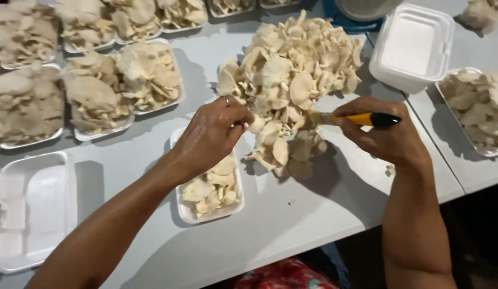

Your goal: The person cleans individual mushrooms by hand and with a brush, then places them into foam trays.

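Oyster mushroom cluster pinched in left hand; yellow-handled knife clenched in right hand; cut is best kept beyond left fingertips, over half-filled foam tray.

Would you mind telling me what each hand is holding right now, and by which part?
The right hand grips a knife by its yellow-and-black handle. The left hand pinches a mushroom at the pile's edge; which part cannot be told.

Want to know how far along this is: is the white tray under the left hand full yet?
Partly full. Mushrooms cover the tray's near end; the left hand hides the rest.
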